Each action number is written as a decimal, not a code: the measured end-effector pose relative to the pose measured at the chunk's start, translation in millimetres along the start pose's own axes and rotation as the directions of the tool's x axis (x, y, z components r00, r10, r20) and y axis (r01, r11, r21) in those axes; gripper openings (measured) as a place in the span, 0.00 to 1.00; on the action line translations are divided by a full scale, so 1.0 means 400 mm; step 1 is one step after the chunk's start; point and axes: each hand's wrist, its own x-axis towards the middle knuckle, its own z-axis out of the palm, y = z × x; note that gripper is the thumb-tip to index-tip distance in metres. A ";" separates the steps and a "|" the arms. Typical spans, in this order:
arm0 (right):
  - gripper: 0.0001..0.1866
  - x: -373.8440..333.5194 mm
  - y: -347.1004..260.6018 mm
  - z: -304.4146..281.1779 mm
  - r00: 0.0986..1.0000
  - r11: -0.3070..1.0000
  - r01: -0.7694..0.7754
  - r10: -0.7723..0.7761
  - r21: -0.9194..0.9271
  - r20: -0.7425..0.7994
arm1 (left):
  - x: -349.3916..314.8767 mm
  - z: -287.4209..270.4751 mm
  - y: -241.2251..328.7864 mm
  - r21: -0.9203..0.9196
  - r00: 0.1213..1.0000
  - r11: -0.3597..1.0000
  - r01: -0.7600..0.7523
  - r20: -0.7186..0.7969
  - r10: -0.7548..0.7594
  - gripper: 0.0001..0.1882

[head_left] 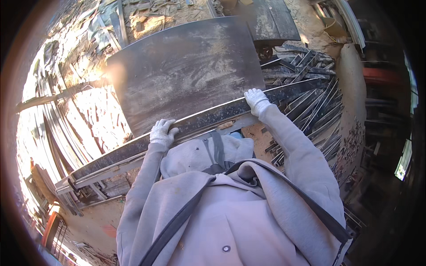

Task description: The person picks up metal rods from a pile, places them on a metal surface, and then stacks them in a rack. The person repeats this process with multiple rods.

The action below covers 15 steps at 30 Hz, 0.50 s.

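A long dark plank (pixel 208 115) with a pale upper edge runs slantwise in front of me, from the lower left up to the right. It lies along the near side of a big dark, dusty panel (pixel 186 66). Both my hands wear whitish gloves. My left hand (pixel 163 133) is closed over the plank's edge left of the middle, its thumb on the near side. Farther right, my right hand (pixel 257 101) grips the same edge, with its fingertips over the far side. The undersides of both grips are hidden.
Dark strips of wood (pixel 317 106) lie heaped at the right, around the plank's right end. Pale slats (pixel 57 133) and scraps spread over the ground at the left. Beyond the panel stands another dark board (pixel 273 22). A lower rail (pixel 108 170) runs beneath the plank's left part.
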 end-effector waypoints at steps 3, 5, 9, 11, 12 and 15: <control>0.28 0.013 -0.002 -0.040 0.998 1.000 0.017 -0.017 0.016 0.056 | 0.012 0.004 -0.013 0.015 1.000 1.000 0.017 0.023 -0.017 0.22; 0.28 0.016 -0.019 -0.022 0.998 0.999 0.035 -0.036 0.018 0.050 | -0.005 0.028 -0.026 0.055 0.999 0.998 0.025 0.019 -0.027 0.22; 0.26 0.020 -0.027 0.030 0.997 0.996 0.069 -0.070 0.049 0.020 | -0.013 0.067 -0.044 0.111 0.998 0.993 0.047 0.024 -0.050 0.23; 0.27 0.021 -0.022 0.032 0.996 0.992 0.075 -0.080 0.104 0.038 | -0.010 0.076 -0.042 0.127 0.998 0.991 0.049 0.021 -0.052 0.23; 0.28 0.015 -0.021 0.028 0.995 0.985 0.077 -0.086 0.153 0.054 | -0.014 0.084 -0.039 0.134 0.999 0.990 0.047 0.010 -0.049 0.24; 0.30 0.011 -0.013 0.019 0.994 0.969 0.083 -0.099 0.233 0.054 | -0.026 0.093 -0.031 0.165 0.999 0.985 0.045 -0.037 -0.039 0.24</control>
